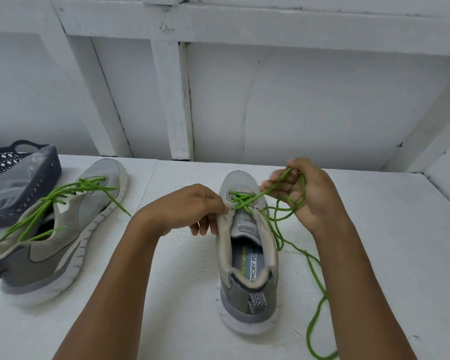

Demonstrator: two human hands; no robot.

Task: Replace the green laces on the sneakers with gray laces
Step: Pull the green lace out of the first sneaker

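Observation:
A grey sneaker (247,258) stands in the middle of the white table, heel toward me. Its green lace (315,276) remains threaded only through the eyelets near the toe, and the loose length trails off to the right and down over the table. My left hand (190,206) pinches the left edge of the sneaker's upper beside the eyelets. Raised above the toe, my right hand (304,193) grips a taut stretch of the green lace. A second grey sneaker (60,235), on the left, is laced in green with its ends loose.
A dark blue perforated basket (18,183) holding clear plastic sits at the far left behind the second sneaker. A white panelled wall (244,87) rises at the back of the table, and a white side wall closes the right.

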